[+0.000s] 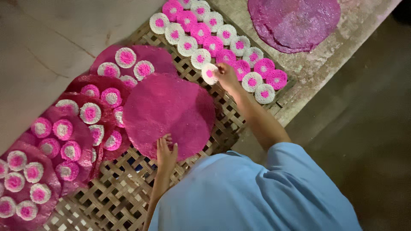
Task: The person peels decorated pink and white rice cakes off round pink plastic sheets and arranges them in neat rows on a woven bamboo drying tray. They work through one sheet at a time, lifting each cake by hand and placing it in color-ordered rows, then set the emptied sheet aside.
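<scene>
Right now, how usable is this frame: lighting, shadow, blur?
Head view: dim, warm light, brightest on the pink sheet and small discs; the floor at right falls into dark shadow; overall soft and grainy, so the lattice tray lacks crisp detail; no glare; the right hand holding a disc and left hand stay readable.

The big disc (169, 113) on the woven tan lattice (115, 196) is plain magenta. Left of it, darker pink discs (64, 128) carry small rounds (90, 113) with white rims and pink centres, some reversed. Beyond it, the right hand (226, 75) pinches a white round (209, 73) with a pink centre. The sleeve (257, 188) is pale blue.
</scene>
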